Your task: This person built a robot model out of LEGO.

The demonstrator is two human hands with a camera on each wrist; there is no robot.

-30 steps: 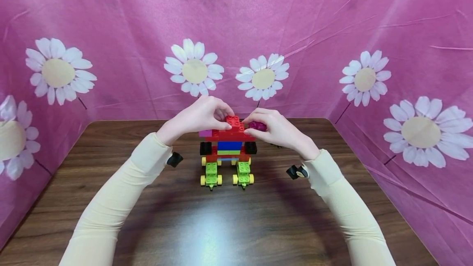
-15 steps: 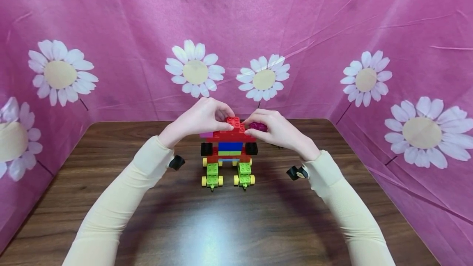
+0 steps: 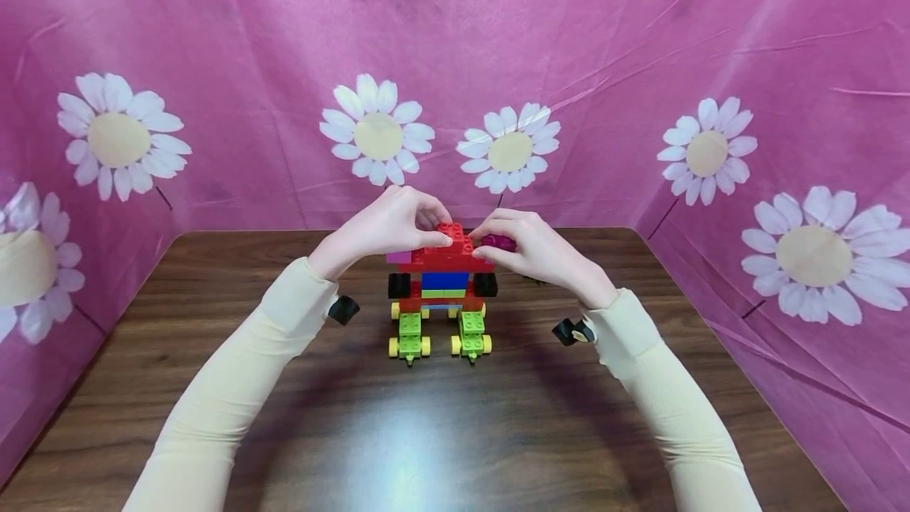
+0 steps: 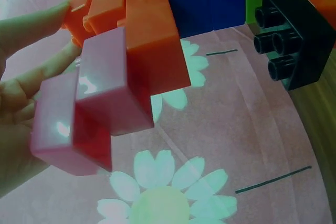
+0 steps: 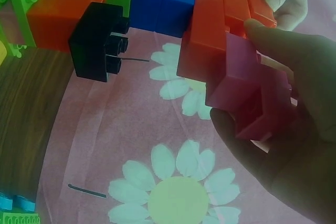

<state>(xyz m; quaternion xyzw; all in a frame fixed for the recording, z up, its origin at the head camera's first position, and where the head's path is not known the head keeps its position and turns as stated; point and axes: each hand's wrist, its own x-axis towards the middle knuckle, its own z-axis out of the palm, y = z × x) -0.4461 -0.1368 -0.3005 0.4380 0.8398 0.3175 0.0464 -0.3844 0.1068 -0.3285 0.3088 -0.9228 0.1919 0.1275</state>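
A toy brick figure (image 3: 444, 283) stands upright mid-table on two green wheeled bases (image 3: 410, 326) with yellow wheels. Its body has blue, lime and red bricks, with a black brick (image 3: 486, 284) on each side. My left hand (image 3: 387, 227) pinches the small red brick (image 3: 448, 237) at the top between thumb and fingers. From the other side, my right hand (image 3: 533, 251) grips the top of the figure, its thumb against the red bricks and its fingers behind the magenta bricks (image 5: 247, 87). On the left shoulder, stepped pink bricks (image 4: 102, 82) stick out beside my left palm.
The wooden table (image 3: 398, 449) reaches to a pink cloth (image 3: 441, 38) with white flowers at the back and sides. Cyan and green bricks (image 5: 18, 216) show at the lower left corner of the right wrist view.
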